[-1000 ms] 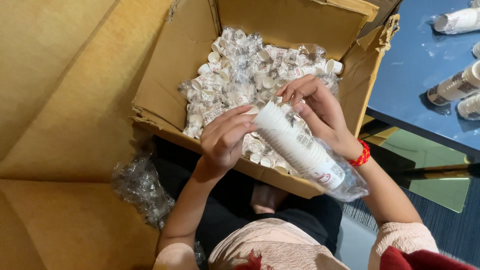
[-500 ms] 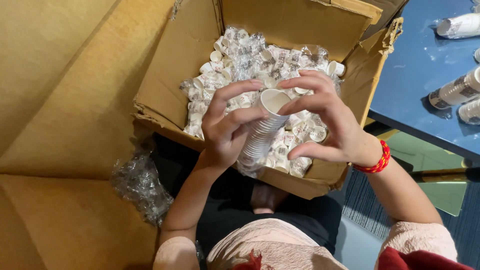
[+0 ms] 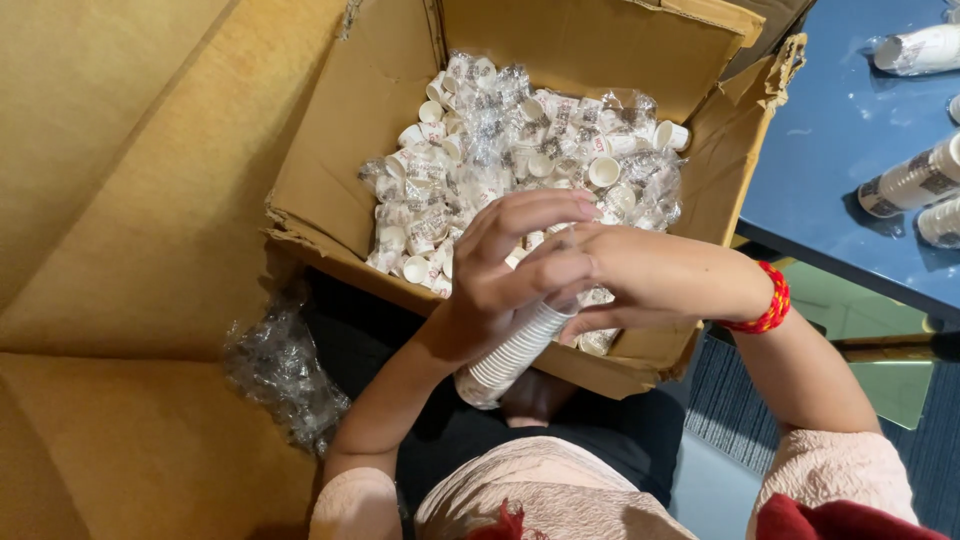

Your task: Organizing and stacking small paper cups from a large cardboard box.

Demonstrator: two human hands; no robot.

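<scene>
White paper cup stack (image 3: 510, 355) gripped between both hands (image 3: 560, 275) over cardboard box (image 3: 350, 140)

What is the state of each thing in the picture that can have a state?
Cardboard box: open, flaps up, full of wrapped cup stacks.
Cup stack: tilted, held in both hands, no wrap visible.
Left hand: closed around the stack.
Right hand: over the stack's top end.
Plastic wrap: crumpled, beside the box.

1. One head-worn view, looking steeply down over the person's lap.
2. It sits close above both hands (image 3: 560, 280), facing an open cardboard box (image 3: 330, 150).
3. A blue table (image 3: 850, 110) edges the upper right corner.
</scene>
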